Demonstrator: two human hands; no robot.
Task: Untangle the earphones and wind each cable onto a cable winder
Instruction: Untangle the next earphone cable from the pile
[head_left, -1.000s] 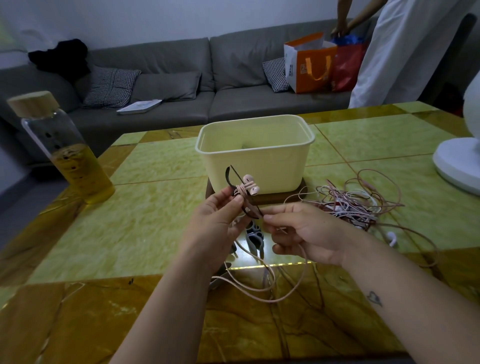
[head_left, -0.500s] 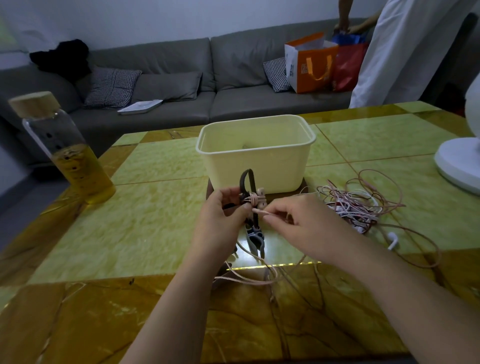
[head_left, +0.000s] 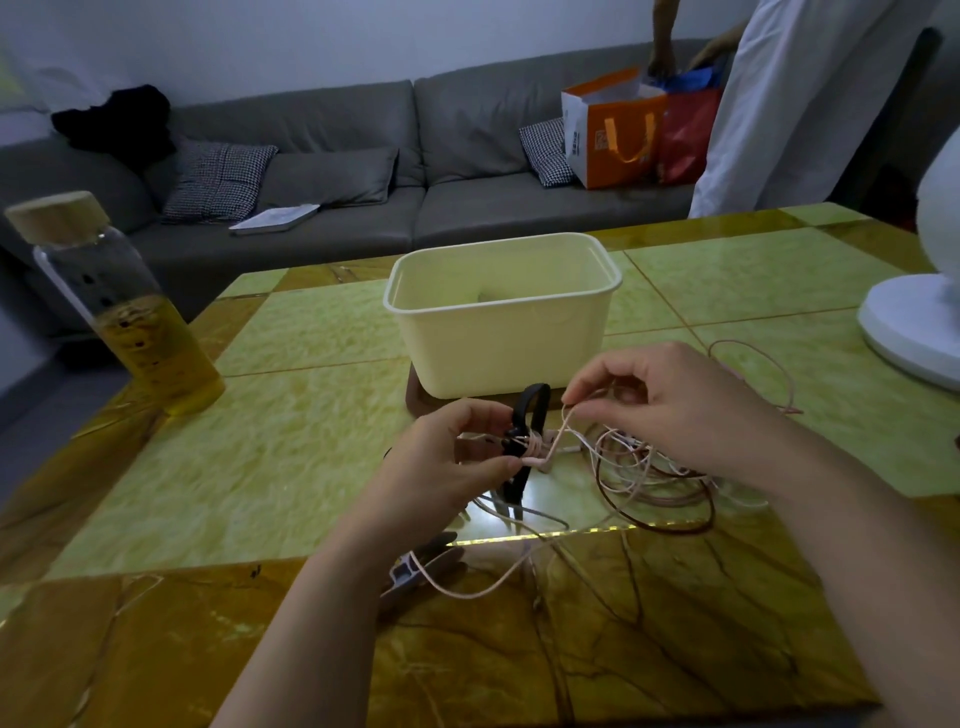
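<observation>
**Earphone cable part-wound, the rest loose in a heap**

Earphone cable (head_left: 557, 434), thin and pink, runs from a few turns on the black winder (head_left: 531, 402) up to the right hand (head_left: 675, 410). This is above the middle of the tabletop (head_left: 311, 452), somewhat toward its near edge.

The left hand (head_left: 441, 467) pinches the winder at the wound part. The right hand pinches the strand between thumb and forefinger, just right of the winder. The two hands are close together but not touching.

Below and beyond the right hand, toward the right edge, the tangle (head_left: 654, 475) of pink, white and darker leads lies on the tabletop. One loose loop trails toward the near edge over a grey clip-like piece (head_left: 423, 569). It may be a second winder, but I cannot tell.

The cable looks very light and limp, with no stiffness to hold a shape. It will likely slip off the winder if tension drops, and it will catch on its own loops if pulled hard. The best grip is probably a light pinch close to the winder, feeding short lengths. Knots are better eased open with the fingertips than tugged. The joints at the buds and plug are likely the weak points, so avoid pulling there.

A cream tub (head_left: 498, 348) stands mid-table toward the far edge. A bottle (head_left: 140, 332) is by the left edge and a white fan base (head_left: 904, 322) at the right edge.
</observation>
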